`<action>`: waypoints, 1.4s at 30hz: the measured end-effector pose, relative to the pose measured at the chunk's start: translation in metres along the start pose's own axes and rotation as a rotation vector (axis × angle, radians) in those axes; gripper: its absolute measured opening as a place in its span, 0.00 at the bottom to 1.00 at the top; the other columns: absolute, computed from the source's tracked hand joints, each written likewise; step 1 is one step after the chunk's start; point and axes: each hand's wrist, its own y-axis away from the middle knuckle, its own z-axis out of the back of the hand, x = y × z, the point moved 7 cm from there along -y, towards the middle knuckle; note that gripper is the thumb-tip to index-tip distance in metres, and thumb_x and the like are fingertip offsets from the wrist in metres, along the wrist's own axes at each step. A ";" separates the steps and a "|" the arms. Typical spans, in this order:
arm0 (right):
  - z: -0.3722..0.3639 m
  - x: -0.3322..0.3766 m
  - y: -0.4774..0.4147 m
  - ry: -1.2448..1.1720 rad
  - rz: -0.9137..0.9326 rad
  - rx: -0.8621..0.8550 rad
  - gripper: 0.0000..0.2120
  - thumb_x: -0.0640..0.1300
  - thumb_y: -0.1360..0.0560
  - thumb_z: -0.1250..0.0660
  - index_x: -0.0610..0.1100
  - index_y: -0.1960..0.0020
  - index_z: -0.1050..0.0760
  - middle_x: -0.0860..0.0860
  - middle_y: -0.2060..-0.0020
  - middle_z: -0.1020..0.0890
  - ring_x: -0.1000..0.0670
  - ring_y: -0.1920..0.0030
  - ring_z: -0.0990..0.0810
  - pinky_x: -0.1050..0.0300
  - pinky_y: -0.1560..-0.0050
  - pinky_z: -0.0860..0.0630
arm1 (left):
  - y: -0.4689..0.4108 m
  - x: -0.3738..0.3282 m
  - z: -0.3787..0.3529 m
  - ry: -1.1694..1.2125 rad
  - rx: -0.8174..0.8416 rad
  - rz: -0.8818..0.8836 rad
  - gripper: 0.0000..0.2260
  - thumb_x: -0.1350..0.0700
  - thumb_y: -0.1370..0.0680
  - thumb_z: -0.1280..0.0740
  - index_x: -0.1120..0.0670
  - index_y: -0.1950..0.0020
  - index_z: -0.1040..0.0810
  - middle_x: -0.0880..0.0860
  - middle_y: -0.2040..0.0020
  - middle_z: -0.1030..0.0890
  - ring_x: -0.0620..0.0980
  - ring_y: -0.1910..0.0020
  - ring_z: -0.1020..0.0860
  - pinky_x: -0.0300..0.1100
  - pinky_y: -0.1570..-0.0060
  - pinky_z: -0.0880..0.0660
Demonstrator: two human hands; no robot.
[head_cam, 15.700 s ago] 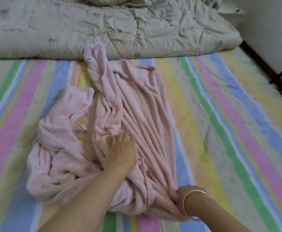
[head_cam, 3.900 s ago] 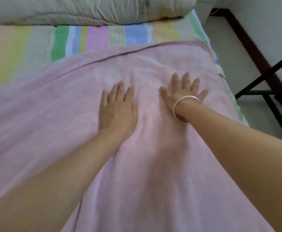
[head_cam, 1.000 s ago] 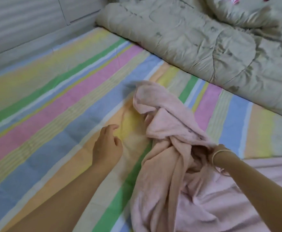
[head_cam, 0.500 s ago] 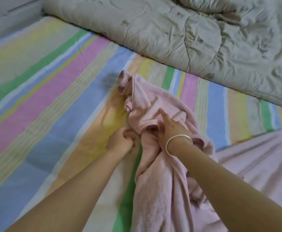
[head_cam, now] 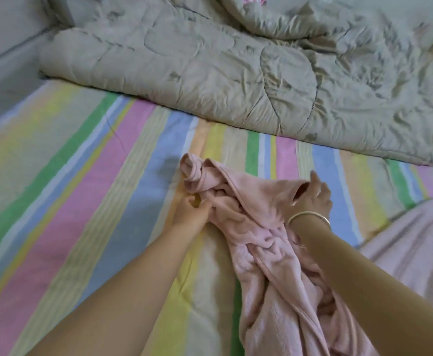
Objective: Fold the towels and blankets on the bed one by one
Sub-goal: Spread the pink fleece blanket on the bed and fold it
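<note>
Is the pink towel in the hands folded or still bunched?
Bunched: the pink towel lies twisted in ropey creases, left hand and right hand gripping its end.

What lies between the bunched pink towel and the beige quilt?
Only bare striped bedsheet separates the bunched pink fleece towel from the rumpled beige quilt, seen in the head view.

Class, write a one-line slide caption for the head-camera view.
Both hands, left and right, grip a bunched pink towel on a striped sheet.
</note>
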 end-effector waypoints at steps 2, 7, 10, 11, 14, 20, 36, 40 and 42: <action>-0.015 0.017 0.010 0.298 0.209 0.041 0.43 0.47 0.26 0.33 0.54 0.22 0.57 0.46 0.23 0.53 0.40 0.25 0.49 0.45 0.33 0.36 | -0.003 -0.006 -0.010 -0.064 0.001 -0.025 0.31 0.37 0.38 0.28 0.54 0.42 0.22 0.54 0.49 0.17 0.55 0.51 0.18 0.43 0.53 0.21; -0.081 0.056 0.020 0.449 0.384 0.373 0.39 0.53 0.24 0.36 0.54 0.22 0.57 0.46 0.30 0.36 0.42 0.35 0.29 0.49 0.41 0.30 | 0.010 -0.020 0.002 -0.295 -0.104 -0.194 0.13 0.54 0.25 0.34 0.53 0.42 0.20 0.54 0.47 0.18 0.58 0.46 0.21 0.41 0.57 0.30; -0.099 0.076 0.022 0.481 0.387 0.331 0.31 0.52 0.22 0.39 0.57 0.25 0.52 0.48 0.37 0.29 0.41 0.42 0.23 0.49 0.49 0.27 | 0.021 -0.016 0.061 -0.555 -0.303 -0.174 0.10 0.55 0.24 0.36 0.52 0.44 0.22 0.56 0.45 0.19 0.60 0.45 0.22 0.46 0.55 0.29; -0.105 0.086 0.026 0.500 0.411 0.286 0.27 0.51 0.22 0.42 0.58 0.27 0.49 0.49 0.37 0.29 0.42 0.44 0.22 0.51 0.53 0.28 | 0.023 -0.010 0.094 -0.644 -0.369 -0.176 0.08 0.55 0.24 0.35 0.51 0.46 0.22 0.56 0.46 0.19 0.60 0.45 0.22 0.47 0.55 0.28; -0.121 0.120 0.052 0.517 0.443 0.250 0.23 0.51 0.21 0.42 0.55 0.29 0.44 0.49 0.36 0.32 0.42 0.44 0.23 0.54 0.55 0.30 | 0.027 0.027 0.209 -0.876 -0.499 -0.110 0.09 0.56 0.22 0.37 0.51 0.42 0.24 0.56 0.45 0.19 0.60 0.46 0.20 0.49 0.53 0.25; -0.165 0.205 0.138 0.495 0.678 0.351 0.33 0.43 0.24 0.35 0.52 0.25 0.47 0.47 0.29 0.40 0.44 0.34 0.30 0.51 0.44 0.28 | 0.059 0.127 0.333 -1.250 -0.269 0.245 0.19 0.51 0.24 0.36 0.53 0.36 0.37 0.53 0.40 0.22 0.55 0.41 0.21 0.45 0.47 0.25; -0.257 0.268 0.181 0.711 0.722 0.480 0.47 0.35 0.25 0.39 0.54 0.24 0.72 0.48 0.22 0.62 0.40 0.38 0.23 0.49 0.47 0.26 | 0.009 0.109 0.295 -0.076 0.221 0.093 0.20 0.44 0.27 0.27 0.48 0.38 0.23 0.48 0.40 0.20 0.43 0.49 0.23 0.35 0.49 0.29; -0.263 0.273 0.174 0.769 0.707 0.484 0.39 0.41 0.24 0.35 0.51 0.22 0.55 0.44 0.27 0.42 0.38 0.37 0.26 0.48 0.45 0.28 | 0.016 0.110 0.295 -0.322 0.198 0.085 0.29 0.41 0.26 0.30 0.53 0.30 0.31 0.50 0.38 0.26 0.47 0.48 0.30 0.39 0.50 0.35; -0.261 0.281 0.175 0.782 0.732 0.448 0.26 0.52 0.23 0.35 0.50 0.27 0.38 0.44 0.34 0.32 0.39 0.39 0.26 0.50 0.45 0.29 | 0.019 0.119 0.313 -0.331 0.147 0.083 0.25 0.40 0.27 0.30 0.54 0.36 0.24 0.49 0.42 0.22 0.50 0.49 0.25 0.39 0.50 0.32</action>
